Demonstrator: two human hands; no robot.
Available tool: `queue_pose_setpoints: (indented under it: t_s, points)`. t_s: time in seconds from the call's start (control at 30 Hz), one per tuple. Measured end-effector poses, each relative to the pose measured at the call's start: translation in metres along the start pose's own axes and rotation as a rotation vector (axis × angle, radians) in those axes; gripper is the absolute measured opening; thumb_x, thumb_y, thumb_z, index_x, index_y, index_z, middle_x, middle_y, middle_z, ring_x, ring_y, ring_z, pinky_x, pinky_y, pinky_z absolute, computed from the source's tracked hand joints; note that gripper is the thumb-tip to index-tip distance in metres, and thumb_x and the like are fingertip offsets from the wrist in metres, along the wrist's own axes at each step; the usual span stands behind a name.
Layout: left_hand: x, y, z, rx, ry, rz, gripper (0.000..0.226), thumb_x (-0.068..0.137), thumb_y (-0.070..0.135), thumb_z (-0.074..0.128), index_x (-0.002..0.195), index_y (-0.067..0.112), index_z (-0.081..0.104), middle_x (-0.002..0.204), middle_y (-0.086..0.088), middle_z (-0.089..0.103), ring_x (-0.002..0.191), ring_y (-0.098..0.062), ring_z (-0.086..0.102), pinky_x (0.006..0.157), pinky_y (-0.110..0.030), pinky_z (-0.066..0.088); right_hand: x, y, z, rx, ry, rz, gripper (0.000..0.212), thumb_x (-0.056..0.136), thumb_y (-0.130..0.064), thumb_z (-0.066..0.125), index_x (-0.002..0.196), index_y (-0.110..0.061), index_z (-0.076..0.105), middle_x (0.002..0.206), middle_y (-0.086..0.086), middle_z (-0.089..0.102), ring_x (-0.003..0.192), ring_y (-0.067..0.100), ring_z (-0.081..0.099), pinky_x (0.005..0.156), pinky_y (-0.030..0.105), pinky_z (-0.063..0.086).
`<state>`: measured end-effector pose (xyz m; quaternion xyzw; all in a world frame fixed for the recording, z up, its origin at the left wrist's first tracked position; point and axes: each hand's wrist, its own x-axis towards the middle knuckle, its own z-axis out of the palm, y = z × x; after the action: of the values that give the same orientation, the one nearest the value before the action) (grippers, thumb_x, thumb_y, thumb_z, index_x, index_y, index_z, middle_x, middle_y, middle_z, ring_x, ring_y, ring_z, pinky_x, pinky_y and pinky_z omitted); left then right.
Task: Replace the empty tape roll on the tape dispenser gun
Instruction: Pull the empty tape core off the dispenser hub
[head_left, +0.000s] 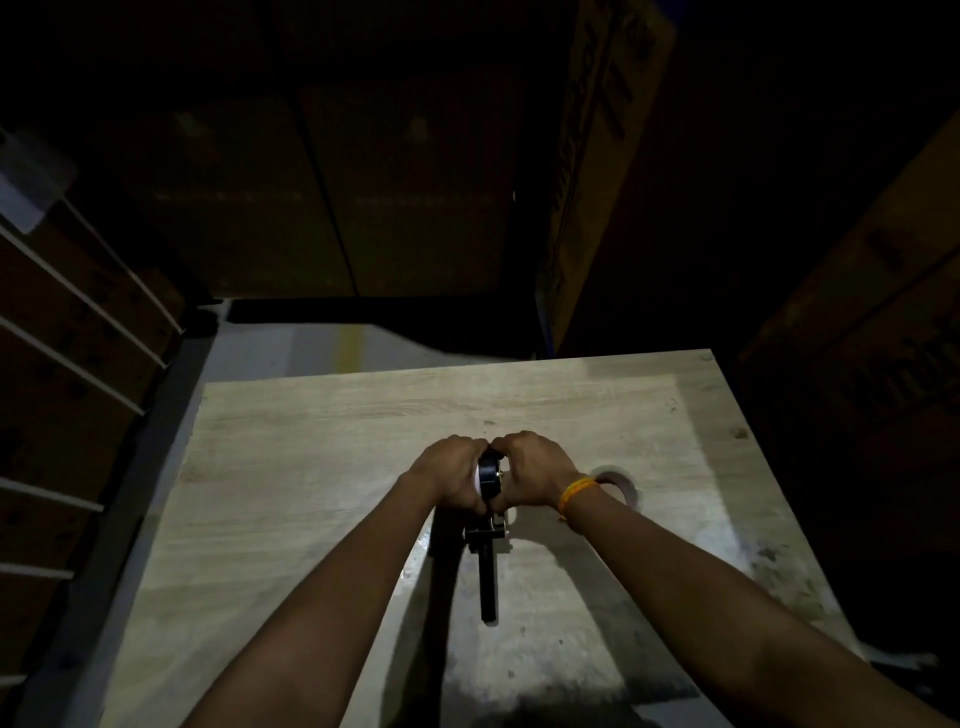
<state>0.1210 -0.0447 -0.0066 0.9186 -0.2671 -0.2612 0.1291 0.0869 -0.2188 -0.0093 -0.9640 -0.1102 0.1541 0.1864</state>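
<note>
A black tape dispenser gun (488, 561) is held above the wooden table (322, 447), its handle pointing toward me. My left hand (452, 470) grips the left side of the gun's head, where a white roll edge shows under the fingers. My right hand (530, 470), with a yellow band on the wrist, grips the right side of the head. A tape roll (621, 483) lies flat on the table just right of my right wrist, partly hidden by it.
Stacked cardboard boxes (597, 156) rise behind the table and at the right. Strapped boxes (62, 332) stand at the left. A strip of pale floor (291, 353) with a yellow line shows beyond the table's far edge. The scene is dim.
</note>
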Motion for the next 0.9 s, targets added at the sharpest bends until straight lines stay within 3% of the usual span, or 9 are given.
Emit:
queue_pose_setpoints:
  t_s: [0.33, 0.43, 0.5, 0.57, 0.67, 0.8, 0.9]
  points:
    - [0.003, -0.003, -0.014, 0.058, -0.114, 0.038, 0.079, 0.058, 0.04, 0.09, 0.13, 0.03, 0.06, 0.112, -0.002, 0.073, 0.098, -0.026, 0.07, 0.086, -0.037, 0.06, -0.008, 0.003, 0.009, 0.032, 0.058, 0.025, 0.077, 0.053, -0.057, 0.083, 0.12, -0.023, 0.067, 0.107, 0.002, 0.073, 0.095, 0.026, 0.067, 0.078, 0.037, 0.058]
    - [-0.001, -0.026, -0.022, 0.218, -0.133, 0.015, 0.1, 0.071, 0.039, 0.084, 0.158, 0.043, 0.035, 0.113, -0.006, 0.072, 0.099, -0.027, 0.068, 0.091, -0.04, 0.059, -0.01, 0.012, 0.008, 0.023, 0.056, -0.003, 0.081, 0.052, -0.057, 0.082, 0.123, -0.025, 0.064, 0.11, 0.002, 0.072, 0.099, 0.025, 0.065, 0.08, 0.038, 0.057]
    - [-0.008, -0.049, -0.032, 0.208, -0.089, -0.063, 0.116, 0.072, 0.038, 0.088, 0.164, 0.047, 0.016, 0.111, -0.009, 0.069, 0.099, -0.028, 0.066, 0.09, -0.042, 0.059, -0.011, 0.021, 0.003, 0.07, 0.045, 0.017, 0.074, 0.053, -0.05, 0.087, 0.119, -0.023, 0.064, 0.107, 0.001, 0.072, 0.097, 0.023, 0.066, 0.077, 0.038, 0.057]
    - [-0.016, -0.061, -0.046, 0.13, 0.006, -0.106, 0.132, 0.065, 0.037, 0.093, 0.165, 0.044, 0.008, 0.109, -0.01, 0.067, 0.096, -0.031, 0.066, 0.083, -0.042, 0.059, -0.012, 0.029, 0.005, 0.196, 0.069, 0.069, 0.067, 0.052, -0.044, 0.09, 0.111, -0.022, 0.065, 0.1, 0.0, 0.073, 0.089, 0.021, 0.068, 0.074, 0.038, 0.058]
    - [-0.018, -0.053, -0.056, -0.07, 0.149, -0.106, 0.136, 0.061, 0.033, 0.093, 0.165, 0.032, 0.006, 0.1, -0.006, 0.071, 0.086, -0.029, 0.067, 0.076, -0.041, 0.059, -0.014, 0.034, 0.021, 0.398, 0.144, 0.127, 0.063, 0.053, -0.037, 0.093, 0.108, -0.021, 0.067, 0.095, -0.003, 0.072, 0.084, 0.017, 0.069, 0.074, 0.032, 0.058]
    - [-0.012, -0.03, -0.045, -0.245, 0.177, -0.102, 0.136, 0.06, 0.029, 0.092, 0.164, 0.023, 0.005, 0.096, -0.002, 0.075, 0.085, -0.024, 0.073, 0.08, -0.044, 0.063, -0.014, 0.035, 0.035, 0.575, 0.162, 0.142, 0.068, 0.055, -0.026, 0.097, 0.117, -0.019, 0.069, 0.108, -0.005, 0.073, 0.098, 0.011, 0.072, 0.084, 0.024, 0.06]
    - [-0.012, -0.019, -0.037, -0.29, 0.154, -0.117, 0.119, 0.061, 0.026, 0.09, 0.152, 0.017, 0.015, 0.094, -0.005, 0.07, 0.081, -0.024, 0.071, 0.077, -0.049, 0.064, -0.01, 0.034, 0.045, 0.7, 0.145, 0.18, 0.078, 0.052, -0.022, 0.1, 0.123, -0.019, 0.066, 0.118, -0.004, 0.07, 0.111, 0.013, 0.07, 0.094, 0.03, 0.06]
